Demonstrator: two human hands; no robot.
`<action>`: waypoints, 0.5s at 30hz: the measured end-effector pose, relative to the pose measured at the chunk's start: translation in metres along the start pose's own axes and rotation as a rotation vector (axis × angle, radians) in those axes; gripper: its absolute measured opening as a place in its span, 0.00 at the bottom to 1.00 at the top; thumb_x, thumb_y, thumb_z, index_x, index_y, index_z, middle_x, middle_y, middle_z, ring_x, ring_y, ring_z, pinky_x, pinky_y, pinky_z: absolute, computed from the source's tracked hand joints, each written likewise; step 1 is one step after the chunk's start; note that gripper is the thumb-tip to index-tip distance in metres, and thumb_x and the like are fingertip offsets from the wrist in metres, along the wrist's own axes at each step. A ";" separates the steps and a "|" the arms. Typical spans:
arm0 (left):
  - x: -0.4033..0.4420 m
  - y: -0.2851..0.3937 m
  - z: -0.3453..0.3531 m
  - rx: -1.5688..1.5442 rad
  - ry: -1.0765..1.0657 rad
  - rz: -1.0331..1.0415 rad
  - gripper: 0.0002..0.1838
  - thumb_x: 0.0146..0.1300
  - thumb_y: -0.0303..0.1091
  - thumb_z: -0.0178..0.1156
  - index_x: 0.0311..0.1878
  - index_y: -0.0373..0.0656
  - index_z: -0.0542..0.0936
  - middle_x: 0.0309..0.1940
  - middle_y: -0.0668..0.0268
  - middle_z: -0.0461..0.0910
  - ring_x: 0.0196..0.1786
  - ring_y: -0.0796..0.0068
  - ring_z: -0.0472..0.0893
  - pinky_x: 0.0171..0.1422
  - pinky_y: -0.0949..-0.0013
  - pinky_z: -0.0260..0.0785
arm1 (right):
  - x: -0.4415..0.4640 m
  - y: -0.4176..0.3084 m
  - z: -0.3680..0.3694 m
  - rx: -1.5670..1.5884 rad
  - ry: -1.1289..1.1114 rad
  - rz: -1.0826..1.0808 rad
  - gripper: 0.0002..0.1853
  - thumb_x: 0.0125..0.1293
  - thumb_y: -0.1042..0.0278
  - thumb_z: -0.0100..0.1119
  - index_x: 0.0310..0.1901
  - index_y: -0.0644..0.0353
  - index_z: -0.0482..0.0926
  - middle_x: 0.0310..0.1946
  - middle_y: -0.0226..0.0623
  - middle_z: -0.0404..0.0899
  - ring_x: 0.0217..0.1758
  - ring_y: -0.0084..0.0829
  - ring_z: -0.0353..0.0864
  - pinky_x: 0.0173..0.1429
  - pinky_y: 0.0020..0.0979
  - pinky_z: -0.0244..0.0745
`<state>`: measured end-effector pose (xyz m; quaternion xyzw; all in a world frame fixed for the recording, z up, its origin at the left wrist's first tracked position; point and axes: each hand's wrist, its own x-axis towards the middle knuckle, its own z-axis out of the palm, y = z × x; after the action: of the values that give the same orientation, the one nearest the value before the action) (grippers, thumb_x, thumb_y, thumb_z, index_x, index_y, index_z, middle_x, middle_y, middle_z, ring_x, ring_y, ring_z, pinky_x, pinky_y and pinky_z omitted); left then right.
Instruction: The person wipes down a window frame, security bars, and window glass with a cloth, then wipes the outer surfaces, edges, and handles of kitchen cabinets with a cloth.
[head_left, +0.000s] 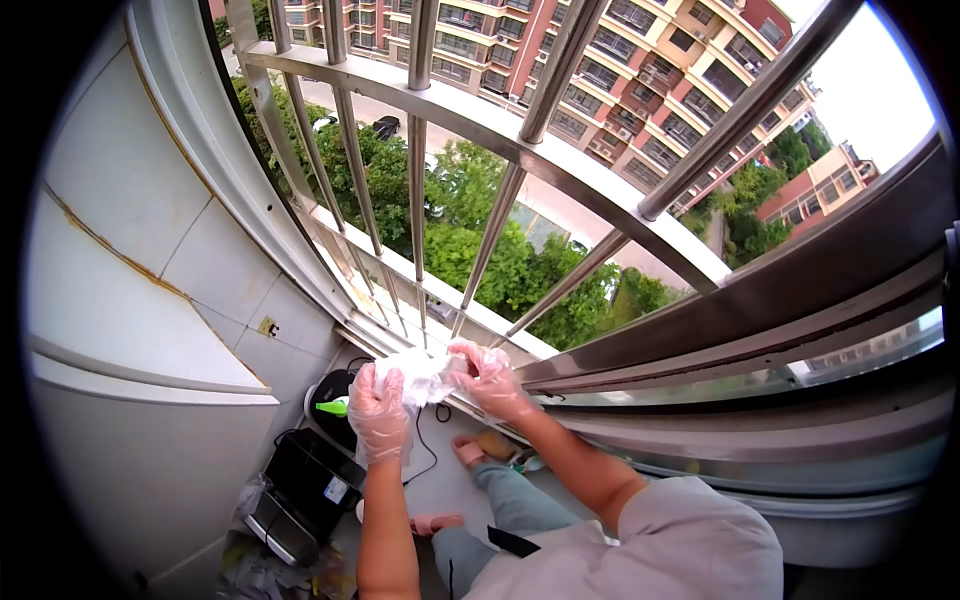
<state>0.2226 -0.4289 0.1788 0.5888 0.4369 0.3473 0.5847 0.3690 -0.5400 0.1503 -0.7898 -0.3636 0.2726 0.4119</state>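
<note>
Both of my hands wear clear disposable plastic gloves. Between them is a crumpled white wipe (422, 376), held up in front of the window sill; whether it is paper or cloth I cannot tell. My left hand (380, 412) is closed on its left end, fingers curled with the thumb against it. At the other end, my right hand (486, 380) pinches the wipe between thumb and fingers. Just beyond my hands are the bottom window track (372, 342) and the metal window bars (418, 190).
A sliding window frame (740, 330) curves along the right. White tiled wall (215, 250) and a pale cabinet (150, 440) stand at left. On the floor are a black appliance (310, 490), a dark bin-like container (335, 420) with a green item (332, 407), and a cable (428, 450).
</note>
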 end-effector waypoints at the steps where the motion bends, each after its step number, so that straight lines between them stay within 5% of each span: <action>1: -0.001 0.005 -0.002 0.044 -0.051 0.070 0.09 0.57 0.28 0.63 0.40 0.37 0.78 0.38 0.57 0.78 0.39 0.63 0.79 0.44 0.66 0.71 | -0.002 0.001 -0.002 0.058 -0.006 -0.008 0.20 0.60 0.72 0.62 0.54 0.60 0.75 0.29 0.34 0.79 0.32 0.25 0.79 0.40 0.25 0.76; 3: -0.009 0.021 -0.012 0.136 -0.153 0.201 0.10 0.54 0.28 0.63 0.40 0.38 0.78 0.40 0.58 0.78 0.39 0.61 0.79 0.44 0.64 0.71 | -0.009 0.004 -0.002 0.175 -0.023 -0.016 0.20 0.61 0.73 0.62 0.55 0.60 0.74 0.31 0.34 0.80 0.33 0.26 0.80 0.41 0.26 0.77; 4: -0.014 0.038 -0.013 0.259 -0.241 0.412 0.10 0.53 0.24 0.60 0.40 0.37 0.79 0.44 0.59 0.76 0.42 0.66 0.78 0.49 0.67 0.70 | -0.012 0.009 0.000 0.267 -0.069 0.029 0.20 0.65 0.67 0.60 0.58 0.60 0.73 0.40 0.35 0.81 0.41 0.27 0.81 0.47 0.26 0.77; 7: -0.035 0.060 -0.018 0.352 -0.539 0.445 0.09 0.50 0.26 0.62 0.36 0.38 0.78 0.47 0.58 0.76 0.42 0.56 0.79 0.49 0.64 0.71 | -0.017 0.025 0.009 1.214 -0.348 0.338 0.21 0.70 0.61 0.57 0.61 0.58 0.71 0.49 0.36 0.78 0.49 0.28 0.79 0.55 0.29 0.75; 8: -0.044 0.061 -0.019 0.444 -0.641 0.434 0.08 0.50 0.28 0.63 0.35 0.41 0.77 0.52 0.56 0.76 0.43 0.52 0.80 0.45 0.58 0.74 | -0.018 0.008 0.007 1.246 -0.457 0.460 0.22 0.72 0.57 0.54 0.63 0.58 0.70 0.53 0.36 0.76 0.55 0.27 0.77 0.61 0.32 0.72; 11: -0.077 0.044 -0.022 0.534 -0.773 0.416 0.10 0.50 0.30 0.65 0.36 0.40 0.77 0.58 0.55 0.73 0.45 0.53 0.80 0.46 0.57 0.74 | -0.026 -0.009 0.013 1.247 -0.446 0.638 0.22 0.71 0.61 0.55 0.63 0.59 0.69 0.51 0.34 0.77 0.51 0.25 0.78 0.58 0.34 0.74; 15: -0.109 0.024 -0.039 0.401 -0.785 0.357 0.15 0.52 0.31 0.68 0.44 0.41 0.80 0.63 0.51 0.70 0.54 0.50 0.79 0.54 0.60 0.74 | -0.027 -0.022 0.027 1.081 -0.585 0.357 0.23 0.69 0.62 0.58 0.62 0.61 0.69 0.49 0.34 0.78 0.50 0.26 0.79 0.56 0.34 0.76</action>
<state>0.1478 -0.5128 0.2164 0.8426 0.1332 0.1022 0.5117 0.3258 -0.5405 0.1581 -0.4119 -0.1351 0.6862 0.5842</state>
